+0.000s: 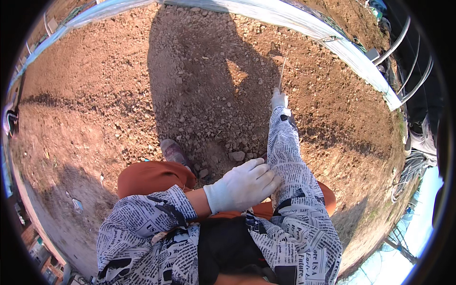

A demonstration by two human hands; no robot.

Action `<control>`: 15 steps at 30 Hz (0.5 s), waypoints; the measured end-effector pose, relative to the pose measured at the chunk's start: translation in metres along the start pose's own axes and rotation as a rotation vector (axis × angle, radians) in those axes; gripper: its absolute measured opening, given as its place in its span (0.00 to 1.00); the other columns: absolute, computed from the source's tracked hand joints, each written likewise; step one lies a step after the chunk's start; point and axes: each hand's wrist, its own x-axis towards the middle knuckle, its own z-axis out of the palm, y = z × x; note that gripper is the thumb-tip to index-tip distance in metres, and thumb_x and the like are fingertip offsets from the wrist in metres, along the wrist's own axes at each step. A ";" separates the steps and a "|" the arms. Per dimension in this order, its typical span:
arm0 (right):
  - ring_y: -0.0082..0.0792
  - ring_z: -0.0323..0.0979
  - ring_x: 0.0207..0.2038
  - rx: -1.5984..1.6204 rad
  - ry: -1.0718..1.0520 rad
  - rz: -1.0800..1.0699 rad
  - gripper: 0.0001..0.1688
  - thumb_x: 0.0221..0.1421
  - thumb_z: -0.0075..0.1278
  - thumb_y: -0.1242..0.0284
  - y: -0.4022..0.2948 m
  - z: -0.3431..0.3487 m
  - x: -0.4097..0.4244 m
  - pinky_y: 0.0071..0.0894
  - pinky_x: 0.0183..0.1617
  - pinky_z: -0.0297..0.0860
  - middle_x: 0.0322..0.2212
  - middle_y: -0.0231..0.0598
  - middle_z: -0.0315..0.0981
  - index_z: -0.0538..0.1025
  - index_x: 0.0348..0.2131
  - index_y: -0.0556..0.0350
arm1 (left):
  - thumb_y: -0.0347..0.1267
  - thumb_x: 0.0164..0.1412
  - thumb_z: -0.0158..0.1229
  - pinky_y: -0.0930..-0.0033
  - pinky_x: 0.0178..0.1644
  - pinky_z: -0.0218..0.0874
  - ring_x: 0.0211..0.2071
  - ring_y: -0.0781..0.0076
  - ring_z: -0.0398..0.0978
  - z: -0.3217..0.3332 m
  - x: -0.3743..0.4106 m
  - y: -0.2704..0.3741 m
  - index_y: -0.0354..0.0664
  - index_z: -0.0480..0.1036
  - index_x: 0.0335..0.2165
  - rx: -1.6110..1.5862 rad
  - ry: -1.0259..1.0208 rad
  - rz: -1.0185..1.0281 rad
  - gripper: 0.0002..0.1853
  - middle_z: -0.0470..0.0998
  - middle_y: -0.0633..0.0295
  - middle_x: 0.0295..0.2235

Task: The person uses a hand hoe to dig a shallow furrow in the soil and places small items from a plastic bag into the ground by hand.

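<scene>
My right hand [279,99], in a white knit glove, reaches far out over the soil and grips a thin-handled tool [283,73]. A flat, reddish-brown piece [281,60] shows at the far end of that tool, close to the ground; whether it is a blade is hard to tell. My left hand [242,185], gloved in white too, lies across my body by my right sleeve [285,153]. Its fingers are extended with nothing in them, and I cannot tell whether they touch the sleeve. Below both hands spreads dry, cloddy brown soil [210,107], partly under my shadow.
A band of pale plastic sheeting [352,60] curves across the far side. Bent white hoops [395,42] rise at the right, above coiled black tubing [409,171]. A larger stone [237,155] lies near my shoe [173,151]. Litter [77,204] sits at the left.
</scene>
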 end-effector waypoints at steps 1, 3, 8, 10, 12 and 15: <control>0.41 0.74 0.18 -0.041 -0.037 0.026 0.33 0.59 0.41 0.50 -0.006 0.005 -0.007 0.38 0.22 0.70 0.18 0.47 0.74 0.72 0.33 0.69 | 0.32 0.52 0.50 0.62 0.53 0.60 0.44 0.64 0.69 -0.002 -0.001 -0.004 0.37 0.70 0.43 -0.002 0.002 -0.017 0.18 0.73 0.58 0.38; 0.53 0.76 0.33 -0.205 0.011 -0.009 0.33 0.59 0.40 0.50 0.021 0.009 0.005 0.45 0.37 0.72 0.29 0.58 0.76 0.72 0.37 0.68 | 0.32 0.52 0.50 0.62 0.53 0.60 0.44 0.64 0.69 -0.003 0.007 -0.009 0.37 0.71 0.42 -0.027 0.019 -0.011 0.18 0.73 0.58 0.38; 0.63 0.70 0.44 -0.195 -0.168 0.179 0.32 0.59 0.36 0.48 0.077 0.048 -0.112 0.54 0.48 0.66 0.38 0.65 0.72 0.68 0.42 0.60 | 0.32 0.51 0.51 0.63 0.52 0.62 0.44 0.65 0.69 0.002 0.009 -0.024 0.37 0.72 0.41 -0.073 0.023 -0.006 0.17 0.73 0.59 0.39; 0.65 0.69 0.43 -0.228 -0.212 0.182 0.31 0.59 0.36 0.48 0.084 0.044 -0.165 0.55 0.48 0.65 0.38 0.66 0.71 0.68 0.42 0.59 | 0.32 0.50 0.51 0.62 0.52 0.61 0.44 0.64 0.69 0.004 0.011 -0.027 0.37 0.71 0.41 -0.108 0.016 -0.002 0.18 0.73 0.58 0.39; 0.64 0.70 0.41 -0.300 -0.211 0.134 0.31 0.59 0.37 0.48 0.083 0.044 -0.202 0.54 0.46 0.66 0.36 0.65 0.72 0.69 0.39 0.59 | 0.32 0.50 0.51 0.62 0.52 0.61 0.44 0.64 0.69 -0.001 0.013 -0.032 0.37 0.71 0.41 -0.106 0.008 0.014 0.18 0.73 0.57 0.38; 0.61 0.71 0.40 -0.304 -0.162 0.104 0.30 0.59 0.39 0.49 0.079 0.047 -0.199 0.51 0.45 0.66 0.34 0.63 0.73 0.71 0.37 0.61 | 0.32 0.50 0.50 0.63 0.52 0.60 0.43 0.62 0.69 0.000 0.017 -0.038 0.36 0.70 0.42 -0.123 0.028 0.026 0.19 0.73 0.57 0.37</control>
